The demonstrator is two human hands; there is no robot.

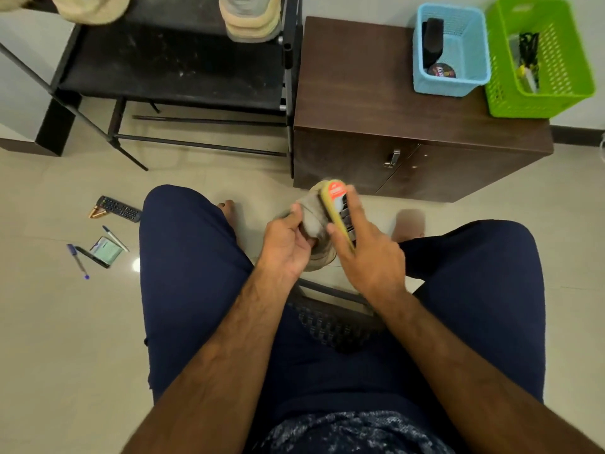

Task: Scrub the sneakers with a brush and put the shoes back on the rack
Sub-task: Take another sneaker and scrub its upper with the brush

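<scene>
I sit with a grey-beige sneaker (314, 221) held between my knees, above the floor. My left hand (286, 244) grips it from the left, thumb on its upper. My right hand (366, 250) holds a yellow brush (337, 208) with an orange label and dark bristles, pressed against the sneaker's right side. The image is blurred around the brush. The black shoe rack (170, 67) stands at the top left; another beige sneaker (250, 18) sits on its upper shelf, and a further one (91, 8) is partly visible further left.
A brown cabinet (376, 93) stands right of the rack, carrying a blue basket (471, 47) and a green basket (563, 60). On the floor at left lie a remote (119, 208), pens (78, 261) and a small packet (106, 251). A chair seat edge (330, 319) shows between my legs.
</scene>
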